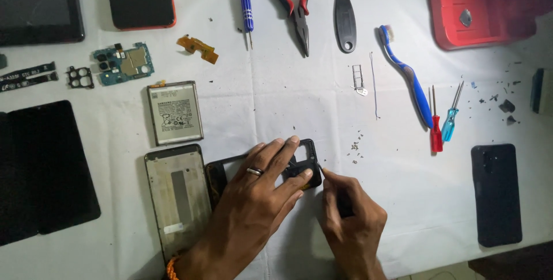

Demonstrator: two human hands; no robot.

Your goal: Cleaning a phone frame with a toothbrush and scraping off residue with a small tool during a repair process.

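Observation:
My left hand (pixel 253 199), with a ring on one finger, lies flat on a black phone mid-frame (pixel 308 149) and presses it down on the white table (pixel 299 101). My right hand (pixel 351 216) grips a thin tool (pixel 320 168) whose metal tip touches the frame's right edge. Most of the frame is hidden under my left hand. A phone chassis with a metal plate (pixel 175 196) sits just left of the frame.
A battery (pixel 174 112), circuit board (pixel 124 63), flex cables and dark screens lie at the left. Blue screwdriver (pixel 246 4), pliers (pixel 295 9), black spatula (pixel 344 9), toothbrush (pixel 406 75), two small screwdrivers (pixel 442 120), a red case (pixel 478 12) and a black phone (pixel 496 193) lie around. Tiny screws (pixel 354 145) are scattered nearby.

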